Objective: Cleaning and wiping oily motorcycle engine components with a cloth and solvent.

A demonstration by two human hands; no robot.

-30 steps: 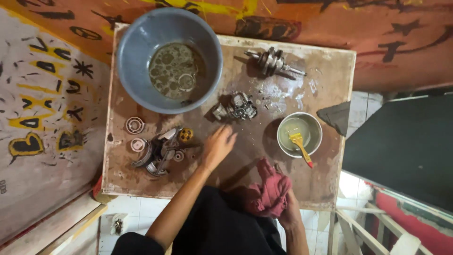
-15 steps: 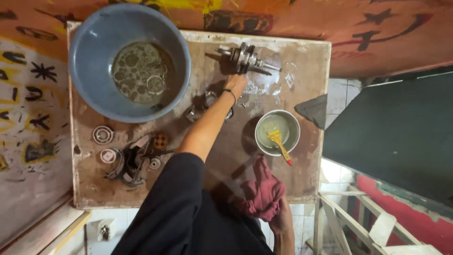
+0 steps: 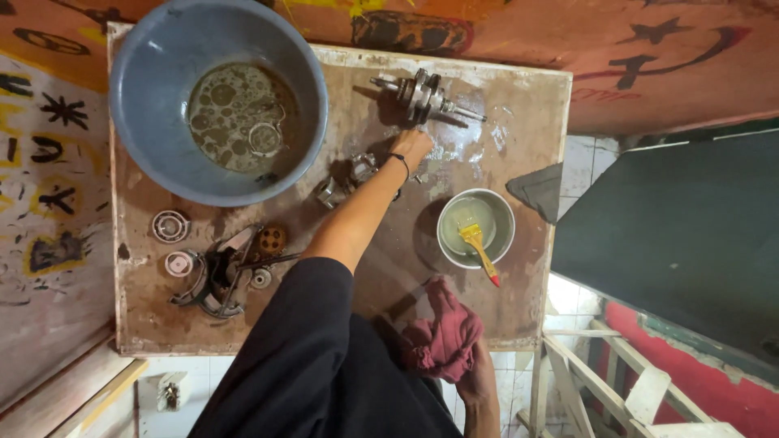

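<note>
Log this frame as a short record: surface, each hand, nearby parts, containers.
surface: stained wooden table
left hand: stretched forward, resting by small metal parts, just short of the crankshaft; whether it grips anything cannot be told
right hand: at the near table edge, holding a red rag
containers: grey basin of murky liquid; small bowl with a yellow brush
other: gears and bearings at left
</note>
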